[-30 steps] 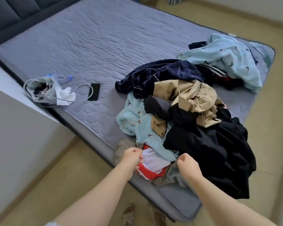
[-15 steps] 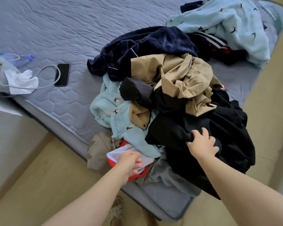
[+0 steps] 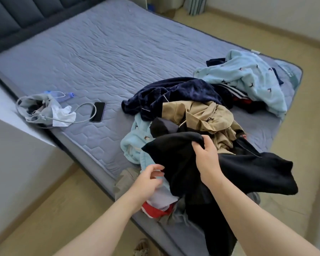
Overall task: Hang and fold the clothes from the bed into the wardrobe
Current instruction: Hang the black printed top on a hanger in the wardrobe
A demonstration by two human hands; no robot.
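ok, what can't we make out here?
Head view:
Wardrobe: outside the frame.
black garment: type unclear, bunched; lower end cut by bottom edge.
Pile beneath: covered by it and the right hand.
left hand: blurred; whether it holds anything unclear.
grey bag contents: too small.

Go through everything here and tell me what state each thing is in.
black garment, held up, gripped by the right hand
left hand, open, holding nothing
tan jacket, crumpled, not folded
phone, lying flat, screen dark
grey bag, mouth open
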